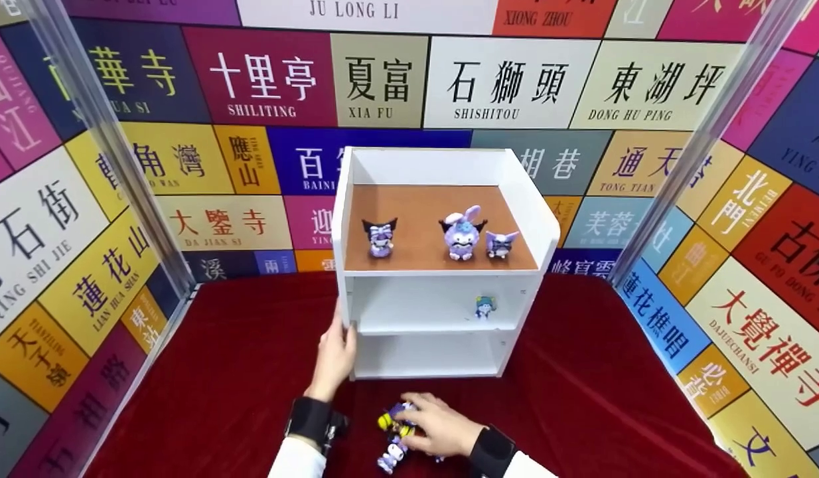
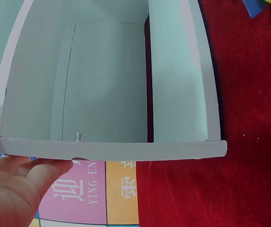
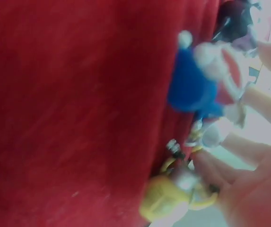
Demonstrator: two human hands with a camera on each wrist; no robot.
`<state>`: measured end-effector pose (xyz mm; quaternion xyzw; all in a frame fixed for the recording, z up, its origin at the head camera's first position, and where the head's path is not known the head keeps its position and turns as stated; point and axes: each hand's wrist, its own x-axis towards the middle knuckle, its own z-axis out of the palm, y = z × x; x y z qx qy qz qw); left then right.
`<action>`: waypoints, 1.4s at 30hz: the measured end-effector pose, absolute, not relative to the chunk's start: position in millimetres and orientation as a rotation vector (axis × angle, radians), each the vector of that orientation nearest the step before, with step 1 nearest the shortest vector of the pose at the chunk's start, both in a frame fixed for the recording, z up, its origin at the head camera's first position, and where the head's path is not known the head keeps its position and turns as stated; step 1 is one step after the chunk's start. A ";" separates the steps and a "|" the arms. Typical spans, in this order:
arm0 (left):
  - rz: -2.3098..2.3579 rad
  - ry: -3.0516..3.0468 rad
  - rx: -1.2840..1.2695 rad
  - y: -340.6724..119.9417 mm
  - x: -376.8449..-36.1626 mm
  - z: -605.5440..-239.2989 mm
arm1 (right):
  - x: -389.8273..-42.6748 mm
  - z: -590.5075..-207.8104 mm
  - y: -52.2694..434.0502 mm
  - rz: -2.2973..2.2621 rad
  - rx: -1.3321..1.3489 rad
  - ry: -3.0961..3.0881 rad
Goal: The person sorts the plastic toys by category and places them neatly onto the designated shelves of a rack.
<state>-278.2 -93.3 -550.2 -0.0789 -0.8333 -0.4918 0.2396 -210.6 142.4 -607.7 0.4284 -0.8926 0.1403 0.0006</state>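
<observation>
My left hand (image 1: pixel 334 355) holds the left side panel of a small white shelf unit (image 1: pixel 426 355). In the left wrist view its fingers (image 2: pixel 45 172) lie along the panel's outer face, with the thumb at the front edge. Over a cluster of small figurines on the red cloth, my right hand (image 1: pixel 436 421) reaches with spread, slightly bent fingers. Among them are a yellow figurine (image 3: pixel 166 196), a blue one (image 3: pixel 189 82) and a purple-white one (image 1: pixel 391 457). The right wrist view is blurred; fingertips are close to several figurines, and none is plainly gripped.
On the shelf's brown top stand three purple figurines: a black-eared one (image 1: pixel 380 238), a larger one with a hat (image 1: pixel 462 234) and a smaller one (image 1: pixel 500 245). A blue-green figurine (image 1: pixel 485 307) occupies the middle compartment. Red cloth (image 1: pixel 237 372) covers the table, and sign-printed walls (image 1: pixel 509 83) surround it.
</observation>
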 end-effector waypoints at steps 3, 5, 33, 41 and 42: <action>-1.353 -2.288 -0.201 -93.3 -277.5 -550.3 | -212.6 -606.3 144.7 0.453 1.356 -2.840; -1.353 -2.293 -0.190 -93.1 -276.9 -550.2 | -213.6 -605.4 145.1 0.463 1.340 -2.894; -1.346 -2.290 -0.195 -92.5 -276.4 -547.4 | -227.0 -600.8 167.3 0.541 1.414 -2.856; -1.312 -2.289 -0.192 -92.8 -276.9 -547.9 | -229.2 -595.5 168.6 0.979 1.218 -2.687; -1.302 -2.285 -0.195 -92.9 -277.2 -548.2 | -229.8 -593.1 168.9 1.033 1.190 -2.663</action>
